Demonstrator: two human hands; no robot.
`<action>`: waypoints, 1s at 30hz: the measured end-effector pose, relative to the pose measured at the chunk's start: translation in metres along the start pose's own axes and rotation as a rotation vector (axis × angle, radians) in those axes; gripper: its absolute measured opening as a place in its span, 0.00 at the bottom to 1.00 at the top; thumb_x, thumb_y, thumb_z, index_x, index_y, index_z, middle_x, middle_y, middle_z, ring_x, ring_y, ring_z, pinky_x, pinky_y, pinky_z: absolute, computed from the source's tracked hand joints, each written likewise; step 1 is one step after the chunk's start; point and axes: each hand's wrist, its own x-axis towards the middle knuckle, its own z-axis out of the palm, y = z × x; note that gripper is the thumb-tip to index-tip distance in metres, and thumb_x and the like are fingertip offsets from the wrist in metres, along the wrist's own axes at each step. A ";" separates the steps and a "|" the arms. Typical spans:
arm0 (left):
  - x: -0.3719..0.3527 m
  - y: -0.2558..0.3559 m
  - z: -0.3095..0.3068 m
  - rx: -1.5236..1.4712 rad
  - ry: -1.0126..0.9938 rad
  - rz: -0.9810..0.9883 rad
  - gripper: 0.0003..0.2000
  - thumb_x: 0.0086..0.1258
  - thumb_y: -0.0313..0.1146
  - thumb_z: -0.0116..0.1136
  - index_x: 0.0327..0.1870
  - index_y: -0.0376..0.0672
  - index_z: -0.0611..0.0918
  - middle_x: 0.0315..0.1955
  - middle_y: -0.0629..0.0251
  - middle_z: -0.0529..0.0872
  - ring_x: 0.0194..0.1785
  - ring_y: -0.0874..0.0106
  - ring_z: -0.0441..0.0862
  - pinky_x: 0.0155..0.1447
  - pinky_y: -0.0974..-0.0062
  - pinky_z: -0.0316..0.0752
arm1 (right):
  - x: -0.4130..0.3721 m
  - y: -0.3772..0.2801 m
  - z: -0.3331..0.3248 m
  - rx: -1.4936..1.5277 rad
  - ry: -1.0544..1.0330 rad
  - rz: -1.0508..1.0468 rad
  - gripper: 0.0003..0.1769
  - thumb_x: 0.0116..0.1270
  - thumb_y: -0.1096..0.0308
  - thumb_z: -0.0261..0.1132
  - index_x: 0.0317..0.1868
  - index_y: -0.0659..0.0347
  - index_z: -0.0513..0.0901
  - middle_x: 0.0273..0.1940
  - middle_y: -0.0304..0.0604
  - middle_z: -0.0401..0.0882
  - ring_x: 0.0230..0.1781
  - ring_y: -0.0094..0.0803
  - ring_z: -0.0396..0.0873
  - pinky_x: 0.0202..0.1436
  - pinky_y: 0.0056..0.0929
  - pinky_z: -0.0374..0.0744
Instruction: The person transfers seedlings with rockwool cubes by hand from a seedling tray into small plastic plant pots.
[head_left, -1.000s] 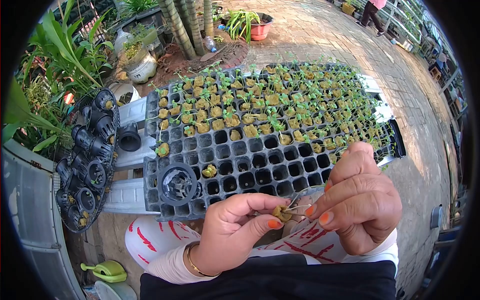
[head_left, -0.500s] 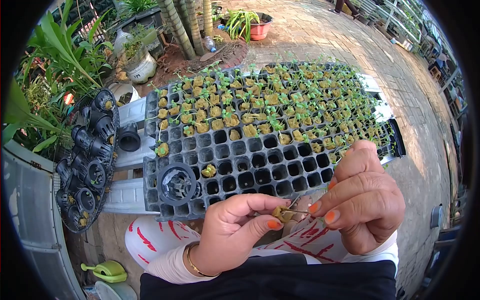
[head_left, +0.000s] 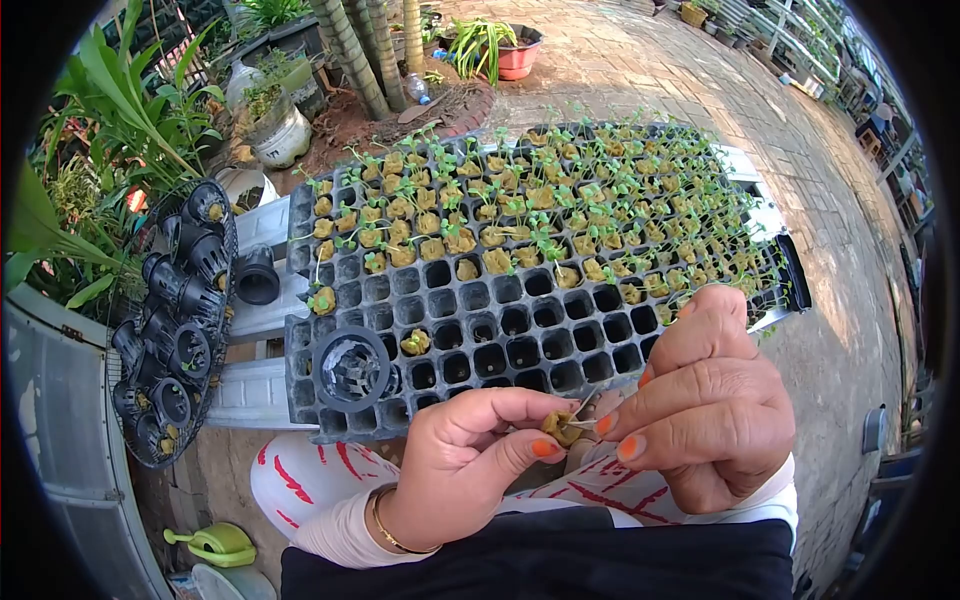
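Note:
My left hand is closed, pinching a small yellow-brown growing plug between thumb and forefinger. Thin pale stems stick out of the plug. With fingertips pressed together, my right hand grips one thin stem right beside the plug; its far end is hidden behind the fingers. Beyond both hands lies a black seedling tray, its far and right cells filled with sprouted plugs and several near cells bare. A black net cup rests on the tray's near left, and a lone plug sits to its right.
An oval black basket of net cups stands at the left, with one more net cup on the white slatted table. A green watering can is low at the left. Potted plants and a red pot stand behind.
My right hand has shifted slightly left and down, closer to the plug. The left hand keeps its hold on the plug, almost unmoved.

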 end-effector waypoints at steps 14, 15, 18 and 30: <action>0.000 0.000 -0.001 0.010 0.006 -0.004 0.15 0.64 0.31 0.60 0.46 0.28 0.77 0.44 0.50 0.82 0.46 0.68 0.82 0.53 0.72 0.76 | 0.000 -0.002 -0.001 0.027 0.024 0.006 0.07 0.57 0.68 0.65 0.24 0.46 0.78 0.28 0.29 0.83 0.27 0.25 0.70 0.41 0.33 0.63; 0.000 -0.001 -0.001 0.018 0.010 -0.004 0.15 0.64 0.31 0.60 0.46 0.28 0.77 0.44 0.50 0.83 0.46 0.69 0.82 0.53 0.72 0.76 | 0.000 -0.001 -0.001 0.038 0.018 -0.005 0.07 0.57 0.68 0.65 0.23 0.47 0.78 0.28 0.29 0.83 0.27 0.25 0.70 0.41 0.33 0.63; 0.000 -0.002 -0.002 0.011 0.009 0.002 0.15 0.65 0.31 0.59 0.46 0.28 0.77 0.44 0.51 0.83 0.46 0.69 0.82 0.53 0.72 0.76 | 0.001 0.000 0.001 0.044 0.012 -0.022 0.06 0.57 0.68 0.65 0.23 0.47 0.79 0.28 0.29 0.83 0.27 0.25 0.70 0.41 0.33 0.63; 0.001 0.000 -0.001 -0.064 0.012 -0.006 0.15 0.64 0.31 0.59 0.45 0.28 0.77 0.43 0.52 0.83 0.45 0.70 0.82 0.52 0.74 0.76 | 0.002 -0.006 -0.001 -0.082 0.032 -0.061 0.05 0.56 0.68 0.65 0.24 0.47 0.80 0.29 0.28 0.83 0.29 0.25 0.70 0.42 0.34 0.63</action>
